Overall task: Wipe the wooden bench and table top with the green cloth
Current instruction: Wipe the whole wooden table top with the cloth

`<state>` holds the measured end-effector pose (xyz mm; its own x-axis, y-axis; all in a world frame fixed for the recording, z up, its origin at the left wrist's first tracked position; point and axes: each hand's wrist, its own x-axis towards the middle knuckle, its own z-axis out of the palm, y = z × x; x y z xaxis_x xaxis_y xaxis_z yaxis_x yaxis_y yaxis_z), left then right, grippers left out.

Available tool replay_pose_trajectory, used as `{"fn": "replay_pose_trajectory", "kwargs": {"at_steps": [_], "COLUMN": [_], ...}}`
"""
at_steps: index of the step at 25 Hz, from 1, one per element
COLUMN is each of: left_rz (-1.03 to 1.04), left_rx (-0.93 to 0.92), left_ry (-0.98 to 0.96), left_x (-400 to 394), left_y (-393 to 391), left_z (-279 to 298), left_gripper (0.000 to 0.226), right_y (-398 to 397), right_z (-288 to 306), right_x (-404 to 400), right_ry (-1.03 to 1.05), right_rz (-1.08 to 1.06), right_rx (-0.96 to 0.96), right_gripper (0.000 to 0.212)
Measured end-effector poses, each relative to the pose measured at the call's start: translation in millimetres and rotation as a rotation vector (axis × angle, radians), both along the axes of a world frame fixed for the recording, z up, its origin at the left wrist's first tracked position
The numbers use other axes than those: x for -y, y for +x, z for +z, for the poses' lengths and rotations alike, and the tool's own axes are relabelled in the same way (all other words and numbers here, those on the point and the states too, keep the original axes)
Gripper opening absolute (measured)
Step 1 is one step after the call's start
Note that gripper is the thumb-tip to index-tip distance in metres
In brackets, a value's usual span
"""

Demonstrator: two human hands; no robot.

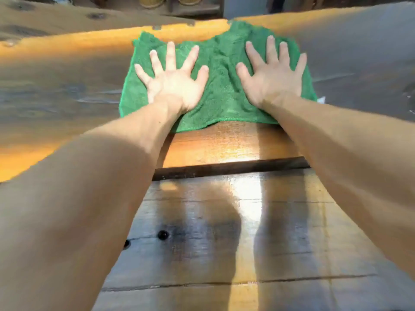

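A green cloth [221,86] lies spread flat on the far part of the wooden table top [67,86]. My left hand [173,81] presses its left half with fingers spread and straight. My right hand [272,77] presses its right half the same way, palm down. Both forearms reach forward over the near wooden planks [224,232], which shine with light. The cloth's far edge nearly reaches the table's back edge.
A dark gap [231,168] runs across between the near planks and the farther board. Another wooden slab [56,21] lies at the back left. Yellow woven containers [152,1] stand on a shelf beyond the table. A small white scrap [321,99] shows beside the cloth's right corner.
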<state>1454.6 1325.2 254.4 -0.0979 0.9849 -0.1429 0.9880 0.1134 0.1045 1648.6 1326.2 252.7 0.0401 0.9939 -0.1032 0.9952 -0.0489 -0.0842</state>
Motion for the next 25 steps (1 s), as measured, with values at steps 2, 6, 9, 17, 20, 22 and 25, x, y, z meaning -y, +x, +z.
{"fn": "replay_pose_trajectory", "kwargs": {"at_steps": [2,6,9,17,20,22,25], "left_rz": [-0.026,-0.058,-0.062,-0.104,-0.136,-0.153,-0.183], "left_rx": [-0.015,-0.037,-0.050,-0.047,-0.027,-0.021,0.003], "left_ry": [-0.010,-0.020,0.030,0.057,0.067,0.052,0.017], "left_x": [57,175,257,444,502,543,606], "left_y": [9,11,10,3,-2,-8,-15], "left_z": [1,1,-2,-3,-2,0,5], "left_gripper": [0.062,0.065,0.068,0.063,0.061,0.061,0.061], "right_y": [1,-9,-15,-24,-32,-37,-40], "right_z": [5,11,10,4,5,6,6], "right_x": [54,171,252,437,498,546,610], "right_ry": [-0.022,-0.088,-0.083,-0.028,-0.010,-0.013,-0.025], "right_rz": [0.021,0.077,0.068,0.058,0.018,0.030,0.044], "right_rx": [-0.017,-0.034,-0.041,-0.067,-0.086,-0.075,-0.073], "right_gripper": [0.066,0.066,0.067,0.068,0.067,0.066,0.065]}}
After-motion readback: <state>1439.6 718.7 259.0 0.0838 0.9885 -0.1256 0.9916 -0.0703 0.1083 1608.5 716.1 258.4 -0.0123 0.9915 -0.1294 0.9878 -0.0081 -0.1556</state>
